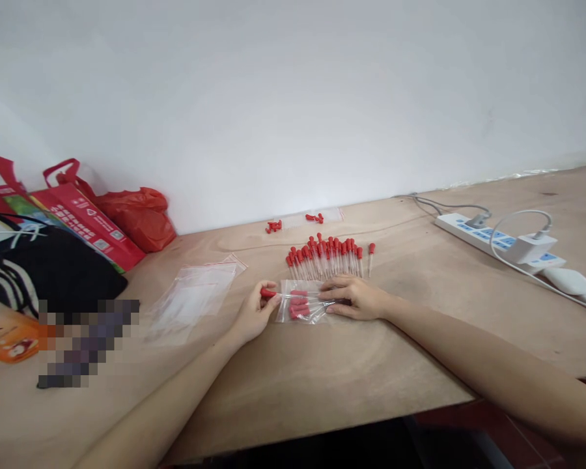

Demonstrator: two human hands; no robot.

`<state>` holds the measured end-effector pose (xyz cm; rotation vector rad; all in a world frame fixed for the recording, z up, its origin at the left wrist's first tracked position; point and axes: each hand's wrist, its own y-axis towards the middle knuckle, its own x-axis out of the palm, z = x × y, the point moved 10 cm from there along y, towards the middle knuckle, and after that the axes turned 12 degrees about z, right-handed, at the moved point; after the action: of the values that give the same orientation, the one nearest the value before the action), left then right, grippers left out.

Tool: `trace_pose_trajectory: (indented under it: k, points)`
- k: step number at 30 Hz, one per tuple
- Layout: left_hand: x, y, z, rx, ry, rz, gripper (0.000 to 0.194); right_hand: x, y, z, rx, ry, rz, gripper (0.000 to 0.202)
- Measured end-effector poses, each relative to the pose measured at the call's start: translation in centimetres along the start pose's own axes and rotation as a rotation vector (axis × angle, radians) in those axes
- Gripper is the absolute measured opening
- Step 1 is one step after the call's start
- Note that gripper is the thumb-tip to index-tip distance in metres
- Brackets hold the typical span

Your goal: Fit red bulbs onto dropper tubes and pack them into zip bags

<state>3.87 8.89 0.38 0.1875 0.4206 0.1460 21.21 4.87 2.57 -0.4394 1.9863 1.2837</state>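
Left hand (260, 309) at lower centre pinching a red-bulbed dropper (268, 294) at the open end of a clear bag (301, 302) holding similar droppers, right hand (354, 297) resting fingers curved on its other end, dropper pile (328, 256) just above

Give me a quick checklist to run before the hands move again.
1. Left hand grips a dropper by its red bulb: ok.
2. Right hand holds the bag: ok.
3. Tip of that dropper inside the bag: cannot tell, lost against clear plastic.
4. No loose droppers just behind the bag: not ok, a pile lies there.
5. Spare bags apart from this bag: ok.
6. Power strip away from both hands: ok.
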Motion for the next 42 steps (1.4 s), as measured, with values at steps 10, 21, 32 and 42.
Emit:
trace_pose_trajectory:
  k: [10,21,32,42]
  points:
    - [2.1,0.0,1.9,0.113,-0.027,-0.207,0.021,-0.1,0.1,-0.1,-0.01,-0.005,0.011,0.033]
    - [2.0,0.9,1.6,0.175,0.16,-0.097,0.016,0.0,0.1,-0.1,-0.014,0.01,0.02,0.033]
    - [2.5,0.3,1.1,0.094,-0.012,-0.164,0.021,0.0,0.1,-0.1,-0.018,-0.008,0.008,0.031]
    - [2.4,-1.5,2.7,0.208,0.07,-0.304,0.018,-0.2,0.0,-0.4,-0.038,-0.051,0.004,0.029]
